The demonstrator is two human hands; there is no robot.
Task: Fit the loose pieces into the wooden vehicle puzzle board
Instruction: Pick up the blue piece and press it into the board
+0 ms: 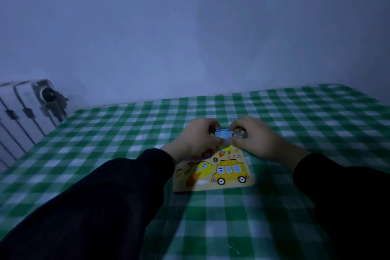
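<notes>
Both arms wear long, loose black sleeves [118, 196] ending at the wrists, leaving the hands bare.

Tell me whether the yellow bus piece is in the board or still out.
In. The yellow bus lies flat within the puzzle board, level with its surface, untouched by either hand.

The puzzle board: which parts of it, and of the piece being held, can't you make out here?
- Head view: the far half of the puzzle board is hidden under the left hand and right hand.
- The blue piece is partly covered by fingers; which vehicle it is cannot be told.
- The slot it belongs in is hidden by the hands.
- Small print beside the yellow bus is too dim and blurred.
</notes>
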